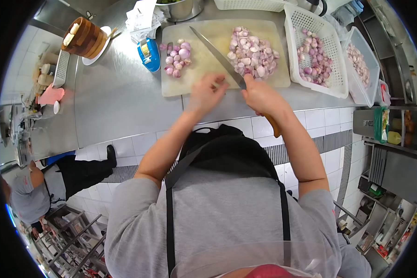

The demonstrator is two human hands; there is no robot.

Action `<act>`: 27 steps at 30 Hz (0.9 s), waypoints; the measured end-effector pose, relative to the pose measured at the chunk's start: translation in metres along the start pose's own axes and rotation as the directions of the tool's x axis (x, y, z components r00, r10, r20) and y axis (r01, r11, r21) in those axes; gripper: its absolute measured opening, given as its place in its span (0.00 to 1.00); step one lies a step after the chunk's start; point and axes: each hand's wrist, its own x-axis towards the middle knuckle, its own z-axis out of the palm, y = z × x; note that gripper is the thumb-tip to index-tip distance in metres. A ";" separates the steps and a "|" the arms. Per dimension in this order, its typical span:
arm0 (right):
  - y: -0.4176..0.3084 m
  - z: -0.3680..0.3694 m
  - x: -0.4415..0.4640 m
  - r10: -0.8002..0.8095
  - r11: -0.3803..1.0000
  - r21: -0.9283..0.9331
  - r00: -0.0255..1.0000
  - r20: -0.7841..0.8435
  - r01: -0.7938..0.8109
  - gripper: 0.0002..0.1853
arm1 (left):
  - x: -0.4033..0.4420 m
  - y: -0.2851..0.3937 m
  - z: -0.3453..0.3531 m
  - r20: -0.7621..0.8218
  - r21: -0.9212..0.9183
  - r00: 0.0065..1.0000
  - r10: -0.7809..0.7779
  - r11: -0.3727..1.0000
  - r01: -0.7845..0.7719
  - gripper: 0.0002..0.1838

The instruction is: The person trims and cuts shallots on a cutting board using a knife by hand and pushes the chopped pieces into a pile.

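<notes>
My right hand (259, 95) is closed around a kitchen knife (217, 55); its long blade points up and left across the white cutting board (199, 85), and the tan handle end sticks out below my wrist. Over the board's near edge is my left hand (208, 92), smeared by motion, its fingers bent; whether anything is in them I cannot make out. On the board's left lies a small group of whole peeled shallots (177, 59). To the right of the blade is a larger pile of shallots (252, 52), many of which look cut.
Right of the board stand a white perforated basket (294, 69) with shallots and another white tub (375, 76) with pale pieces. A blue tape dispenser (148, 54), paper slips (143, 21), a metal pot (183, 10) and a wooden bucket (84, 37) sit leftward. Another person (32, 194) stands at left.
</notes>
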 end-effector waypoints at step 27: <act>-0.008 0.040 0.011 -0.040 0.999 -0.038 0.991 -0.131 0.035 0.14 | 0.015 -0.040 -0.003 -0.002 0.066 0.982 0.186 0.980 -0.186 0.04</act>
